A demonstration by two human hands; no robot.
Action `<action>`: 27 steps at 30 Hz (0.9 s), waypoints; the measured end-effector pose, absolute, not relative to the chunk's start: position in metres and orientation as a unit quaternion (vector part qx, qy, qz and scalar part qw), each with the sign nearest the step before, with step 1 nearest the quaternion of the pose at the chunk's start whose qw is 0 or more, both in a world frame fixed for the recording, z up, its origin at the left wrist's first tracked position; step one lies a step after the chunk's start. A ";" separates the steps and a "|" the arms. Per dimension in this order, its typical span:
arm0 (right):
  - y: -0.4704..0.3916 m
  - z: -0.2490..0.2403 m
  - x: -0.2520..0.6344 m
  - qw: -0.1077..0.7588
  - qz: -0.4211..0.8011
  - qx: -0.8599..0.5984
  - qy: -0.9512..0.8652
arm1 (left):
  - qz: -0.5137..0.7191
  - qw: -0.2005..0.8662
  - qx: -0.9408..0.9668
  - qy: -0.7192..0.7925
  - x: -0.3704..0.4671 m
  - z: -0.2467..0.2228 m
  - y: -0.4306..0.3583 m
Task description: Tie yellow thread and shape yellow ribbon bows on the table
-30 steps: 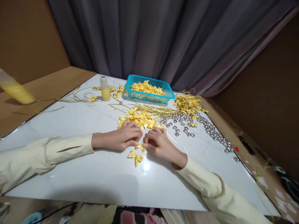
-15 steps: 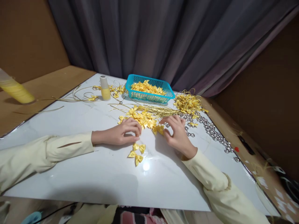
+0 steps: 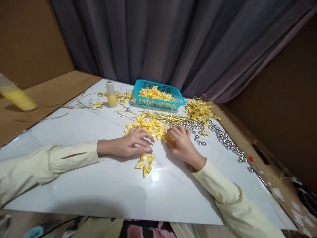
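Observation:
Yellow ribbon bows point(image 3: 151, 125) lie in a loose pile at the middle of the white tabletop. My left hand point(image 3: 132, 142) rests at the pile's near left edge, its fingers apart and curved, with nothing seen in them. Just below its fingertips are two separate bows point(image 3: 144, 166), one partly above the other. My right hand point(image 3: 182, 144) is at the pile's right edge, fingers bent down onto a yellow bow point(image 3: 171, 139) that they partly cover.
Behind the pile stands a blue basket point(image 3: 159, 104) of yellow bows, with gold wires point(image 3: 170, 118) before it. Silver rings point(image 3: 226, 140) spread along the right. A yellow-and-white bottle point(image 3: 111, 95) stands back left, near strung bows. Another bunch of bows point(image 3: 199, 109) lies right of the basket.
My right hand has moved slightly left and its fingers have closed down at the bow. The fingers of my left hand have spread and reach a little further right.

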State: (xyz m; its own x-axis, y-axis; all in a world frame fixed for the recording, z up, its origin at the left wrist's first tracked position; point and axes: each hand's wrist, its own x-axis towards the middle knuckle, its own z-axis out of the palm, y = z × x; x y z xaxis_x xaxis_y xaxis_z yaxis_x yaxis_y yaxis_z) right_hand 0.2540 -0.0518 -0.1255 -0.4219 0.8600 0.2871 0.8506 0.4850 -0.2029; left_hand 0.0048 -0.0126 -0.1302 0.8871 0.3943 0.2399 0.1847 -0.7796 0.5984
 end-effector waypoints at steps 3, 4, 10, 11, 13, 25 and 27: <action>-0.058 -0.124 0.247 0.199 0.010 -0.471 -0.859 | 0.214 0.285 0.916 0.185 0.005 -0.132 -0.012; -0.061 -0.124 0.243 0.201 0.003 -0.453 -0.868 | 0.221 0.285 0.911 0.200 0.006 -0.133 -0.011; -0.074 -0.118 0.224 0.143 0.039 -0.394 -0.907 | 0.214 0.275 0.908 0.231 0.009 -0.136 -0.012; -0.075 -0.116 0.224 0.139 0.069 -0.393 -0.906 | 0.211 0.268 0.911 0.231 0.010 -0.136 -0.012; -0.075 -0.112 0.227 0.144 0.121 -0.402 -0.896 | 0.204 0.257 0.917 0.228 0.010 -0.136 -0.013; -0.068 -0.124 0.226 0.165 0.200 -0.465 -0.847 | 0.178 0.228 0.935 0.207 0.010 -0.136 -0.015; -0.068 -0.125 0.225 0.174 0.210 -0.450 -0.850 | 0.186 0.229 0.934 0.203 0.010 -0.135 -0.015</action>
State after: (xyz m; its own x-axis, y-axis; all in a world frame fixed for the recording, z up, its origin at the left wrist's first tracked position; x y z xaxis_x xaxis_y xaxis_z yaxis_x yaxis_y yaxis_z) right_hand 0.2250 -0.0682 -0.1246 -0.5341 0.8387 0.1062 0.6928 0.5062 -0.5136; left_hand 0.0100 -0.0148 -0.1353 0.8483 0.4650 0.2535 0.2950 -0.8124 0.5030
